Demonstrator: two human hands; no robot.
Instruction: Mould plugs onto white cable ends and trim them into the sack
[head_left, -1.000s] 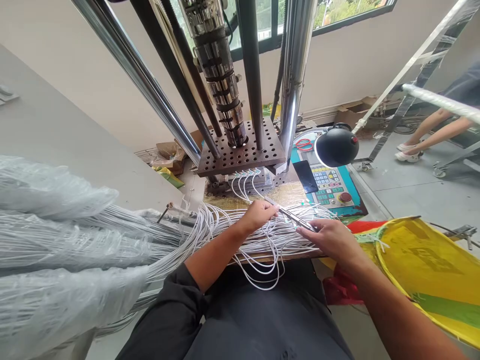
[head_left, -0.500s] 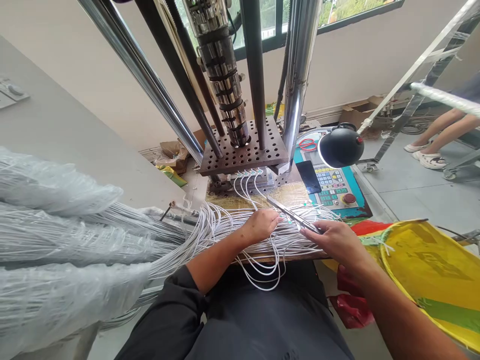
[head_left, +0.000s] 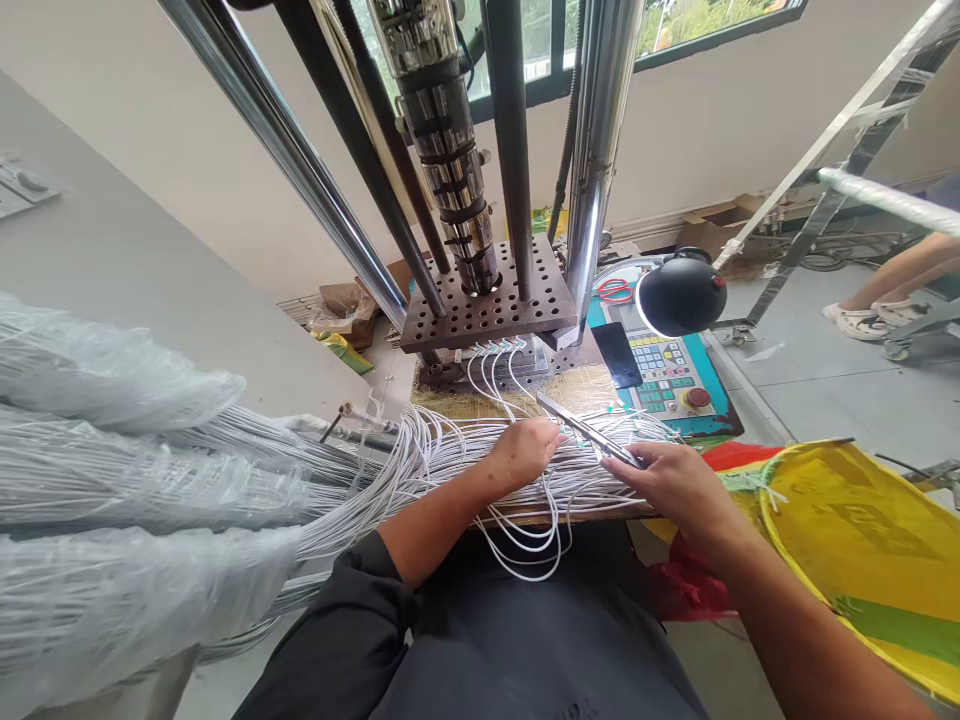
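Note:
My right hand (head_left: 679, 488) is closed around the back end of long metal tweezers (head_left: 589, 432), which slant up and left over the cables. My left hand (head_left: 525, 455) is closed, its fingertips pinched on a white cable just left of the tweezers; the exact grip is partly hidden. Under both hands lies a thick spread of white cables (head_left: 450, 465), some with small green ends near the tweezers. A few cables run up to a row of small connectors (head_left: 499, 348) in the press, below its perforated metal plate (head_left: 487, 310). Loops of cable hang over the bench's front edge.
Plastic-wrapped cable bundles (head_left: 135, 470) fill the left side. A control panel (head_left: 667, 375), dark phone-like slab (head_left: 628, 368), red scissors (head_left: 615, 291) and black lamp (head_left: 682, 292) are right of the press. A yellow bag (head_left: 862, 530) stands at right. Another person's legs (head_left: 911, 270) show beyond a frame.
My hands and the tweezers stay almost in place. The other person's legs have shifted right, and the red bag below my right arm looks slightly shifted.

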